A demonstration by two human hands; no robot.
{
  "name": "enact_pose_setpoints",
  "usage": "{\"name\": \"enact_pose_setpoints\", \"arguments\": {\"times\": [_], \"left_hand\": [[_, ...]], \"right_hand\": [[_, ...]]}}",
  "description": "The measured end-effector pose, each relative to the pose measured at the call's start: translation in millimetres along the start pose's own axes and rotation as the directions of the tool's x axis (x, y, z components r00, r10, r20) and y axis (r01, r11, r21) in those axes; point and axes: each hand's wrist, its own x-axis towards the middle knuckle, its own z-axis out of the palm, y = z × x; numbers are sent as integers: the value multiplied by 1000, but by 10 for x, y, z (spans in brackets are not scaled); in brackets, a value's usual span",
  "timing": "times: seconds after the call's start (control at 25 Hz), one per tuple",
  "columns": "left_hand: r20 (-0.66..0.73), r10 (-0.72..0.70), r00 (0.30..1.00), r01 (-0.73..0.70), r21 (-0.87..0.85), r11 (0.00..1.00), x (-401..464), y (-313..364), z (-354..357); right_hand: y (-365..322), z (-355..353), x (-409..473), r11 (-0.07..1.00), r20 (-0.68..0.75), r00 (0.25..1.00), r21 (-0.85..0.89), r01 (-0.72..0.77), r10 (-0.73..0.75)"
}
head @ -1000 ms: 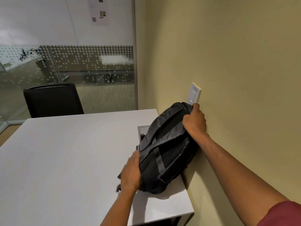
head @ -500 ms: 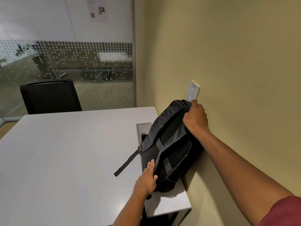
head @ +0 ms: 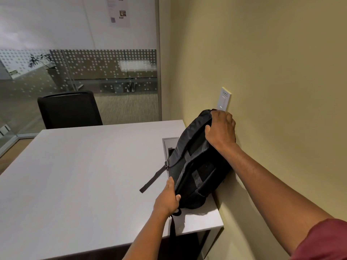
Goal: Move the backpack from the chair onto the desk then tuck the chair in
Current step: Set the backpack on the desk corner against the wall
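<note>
Small office corner: yellow-beige painted wall [head: 262, 72] on one side, dotted frosted glass partition [head: 93, 72] behind. Pale grey laminate desk [head: 84, 175] is butted against the wall.

Black soft fabric backpack [head: 197, 166] lies on the desk at the wall-side edge, leaning on the wall, just below the white wall plate [head: 224, 99]. It partly covers the grey cable hatch [head: 170, 142] set in the desk. 1 strap [head: 153, 180] trails onto the desk away from the wall; another hangs over the near edge.

Right hand [head: 221, 130]: closed over the backpack's top end, wall side. Left hand [head: 167, 198]: fingers curled around the bottom corner, near the desk edge.

Judgement: fabric sags and creases, so the load is soft and shifts; probably light to moderate. Best held at the top and base, as now; loose straps would slip or snag.

Black office chair [head: 69, 109] stands at the far side of the desk. The chair to tuck in is not in view.
</note>
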Motion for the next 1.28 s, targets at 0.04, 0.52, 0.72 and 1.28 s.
{"name": "enact_pose_setpoints", "arguments": {"times": [0.04,0.52,0.72,1.28], "left_hand": [[-14,4,1000,-4,-3,1000,-64,-4,-31],[-97,-9,995,11,23,1000,-1314,-284,-343],[-138,2,990,-3,-6,1000,-2125,-436,-404],[-282,-82,956,70,-53,996,-4140,-821,-460]], "right_hand": [[-25,-13,-75,1000,-4,1000,21,14,-14],[-471,-346,-1485,995,47,998,95,26,-31],[-748,-585,-2337,987,92,996,163,-8,-7],[-1228,-913,-4478,935,249,968,345,-74,-15]]}}
